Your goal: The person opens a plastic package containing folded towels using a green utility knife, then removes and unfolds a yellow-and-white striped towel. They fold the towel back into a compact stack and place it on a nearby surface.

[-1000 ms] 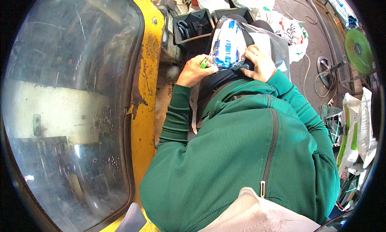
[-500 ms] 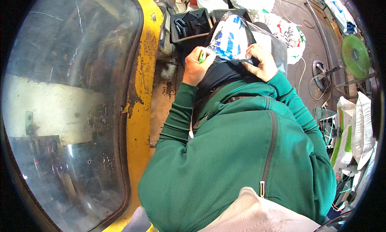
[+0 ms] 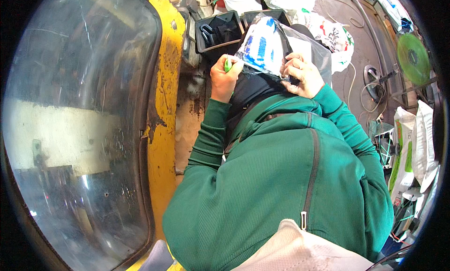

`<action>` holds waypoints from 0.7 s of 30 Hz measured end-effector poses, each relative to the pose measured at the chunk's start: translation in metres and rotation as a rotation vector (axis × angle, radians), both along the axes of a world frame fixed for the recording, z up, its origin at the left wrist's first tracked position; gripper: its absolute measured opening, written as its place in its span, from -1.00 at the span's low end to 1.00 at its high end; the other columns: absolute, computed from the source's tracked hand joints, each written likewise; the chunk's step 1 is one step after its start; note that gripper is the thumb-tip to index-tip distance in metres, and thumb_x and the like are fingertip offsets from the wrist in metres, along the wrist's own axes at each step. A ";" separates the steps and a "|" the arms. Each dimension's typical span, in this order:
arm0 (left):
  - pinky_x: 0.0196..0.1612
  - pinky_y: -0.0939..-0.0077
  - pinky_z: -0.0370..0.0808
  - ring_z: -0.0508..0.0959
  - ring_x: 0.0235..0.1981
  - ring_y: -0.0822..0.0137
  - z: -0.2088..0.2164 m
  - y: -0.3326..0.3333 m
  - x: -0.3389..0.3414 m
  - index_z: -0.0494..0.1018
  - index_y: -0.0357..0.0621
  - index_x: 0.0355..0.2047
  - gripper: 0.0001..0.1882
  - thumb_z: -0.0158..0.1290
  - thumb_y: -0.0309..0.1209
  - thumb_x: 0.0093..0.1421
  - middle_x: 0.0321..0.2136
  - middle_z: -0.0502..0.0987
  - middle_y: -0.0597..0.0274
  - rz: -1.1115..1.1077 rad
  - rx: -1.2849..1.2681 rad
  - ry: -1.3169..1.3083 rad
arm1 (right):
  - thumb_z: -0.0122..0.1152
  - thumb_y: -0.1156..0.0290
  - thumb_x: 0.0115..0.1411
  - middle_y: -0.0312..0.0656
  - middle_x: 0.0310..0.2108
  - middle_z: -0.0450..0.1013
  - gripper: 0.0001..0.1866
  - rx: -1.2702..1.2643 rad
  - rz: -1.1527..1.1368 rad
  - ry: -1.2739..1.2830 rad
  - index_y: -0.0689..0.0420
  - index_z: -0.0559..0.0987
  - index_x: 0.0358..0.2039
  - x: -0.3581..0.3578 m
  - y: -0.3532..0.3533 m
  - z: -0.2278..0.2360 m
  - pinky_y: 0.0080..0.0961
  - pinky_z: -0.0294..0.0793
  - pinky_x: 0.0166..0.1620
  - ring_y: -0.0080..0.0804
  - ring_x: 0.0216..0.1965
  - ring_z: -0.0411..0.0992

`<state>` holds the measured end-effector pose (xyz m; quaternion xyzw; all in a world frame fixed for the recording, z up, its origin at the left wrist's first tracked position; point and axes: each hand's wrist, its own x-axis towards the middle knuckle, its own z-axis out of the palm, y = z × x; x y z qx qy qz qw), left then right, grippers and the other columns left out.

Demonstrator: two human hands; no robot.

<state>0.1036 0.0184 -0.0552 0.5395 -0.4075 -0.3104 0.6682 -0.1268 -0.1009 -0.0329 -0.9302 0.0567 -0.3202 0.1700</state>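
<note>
Your left hand (image 3: pixel 223 81) clasped a green object (image 3: pixel 228 64); your right hand (image 3: pixel 303 77) pinched the blue-and-white package (image 3: pixel 261 45); steady tension seemed wise.

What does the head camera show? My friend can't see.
A person's left hand grips a small green object beside a blue-and-white plastic package, while the right hand touches the package's right side. They wear a green top; black bins sit beyond, and a yellow-framed window is at left.
</note>
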 end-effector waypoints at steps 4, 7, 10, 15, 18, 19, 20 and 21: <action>-0.60 0.78 0.18 0.26 -0.68 0.68 0.018 0.002 0.028 0.49 -0.13 -0.38 -0.95 0.07 -0.50 0.11 -0.58 0.41 0.49 -0.264 0.247 0.016 | 0.40 0.33 -0.15 -0.21 -0.29 0.43 -0.71 0.017 0.005 0.022 0.10 0.52 -0.40 -0.007 -0.004 0.000 -0.23 0.38 -0.03 -0.13 -0.08 0.36; -0.65 0.77 0.14 0.24 -0.70 0.69 0.033 -0.008 0.036 0.55 -0.18 -0.30 -0.82 0.09 -0.37 0.13 -0.59 0.44 0.50 -0.284 0.313 -0.098 | 0.35 0.32 -0.06 -0.19 -0.26 0.46 -0.73 0.031 -0.114 -0.066 0.10 0.54 -0.33 -0.002 -0.022 0.003 -0.27 0.38 -0.03 -0.15 -0.09 0.38; -0.54 0.65 0.30 0.38 -0.62 0.58 0.039 -0.033 0.039 0.57 -0.24 -0.31 -0.73 0.09 -0.28 0.12 -0.52 0.56 0.36 -0.267 0.437 -0.265 | 0.18 0.35 0.12 -0.14 -0.25 0.49 -0.78 0.150 -0.315 -0.218 0.13 0.54 -0.22 0.026 -0.060 0.023 -0.34 0.39 -0.06 -0.21 -0.17 0.44; -0.33 0.49 0.43 0.48 -0.50 0.41 0.024 -0.093 0.057 0.54 -0.26 -0.35 -0.60 0.08 -0.11 0.11 -0.55 0.56 0.20 -0.264 0.507 -0.610 | -0.02 0.10 0.25 -0.04 -0.11 0.48 -0.57 0.433 -0.414 0.335 0.18 0.51 -0.06 0.083 -0.166 -0.010 -0.39 0.35 0.03 -0.21 -0.07 0.44; -0.43 0.47 0.36 0.42 -0.53 0.43 0.037 -0.100 0.047 0.54 -0.13 -0.36 -0.62 0.09 -0.05 0.06 -0.58 0.44 0.36 -0.281 0.582 -0.297 | -0.03 -0.03 0.22 -0.07 -0.16 0.52 -0.50 0.542 -0.368 0.468 0.11 0.55 -0.07 0.092 -0.169 -0.001 -0.39 0.33 0.04 -0.22 -0.10 0.45; -0.44 0.52 0.34 0.42 -0.48 0.46 0.040 -0.092 0.039 0.53 -0.12 -0.31 -0.63 0.07 -0.07 0.08 -0.52 0.45 0.36 -0.301 0.500 -0.226 | -0.02 -0.03 0.22 -0.07 -0.18 0.53 -0.50 0.551 -0.351 0.505 0.10 0.55 -0.06 0.091 -0.169 -0.004 -0.40 0.33 0.04 -0.23 -0.11 0.46; -0.44 0.58 0.32 0.42 -0.43 0.50 0.042 -0.088 0.034 0.52 -0.11 -0.27 -0.64 0.06 -0.09 0.10 -0.46 0.46 0.36 -0.321 0.419 -0.155 | -0.01 -0.03 0.22 -0.07 -0.19 0.53 -0.50 0.560 -0.335 0.541 0.10 0.54 -0.05 0.093 -0.169 -0.006 -0.41 0.33 0.04 -0.23 -0.12 0.46; -0.41 0.65 0.33 0.44 -0.35 0.51 0.034 -0.091 0.037 0.49 -0.14 -0.19 -0.67 0.05 -0.19 0.14 -0.35 0.49 0.36 -0.307 0.452 -0.057 | 0.06 0.10 0.23 -0.19 -0.27 0.55 -0.61 0.655 -0.344 0.464 0.12 0.57 -0.11 0.089 -0.168 -0.009 -0.50 0.37 -0.04 -0.40 -0.21 0.46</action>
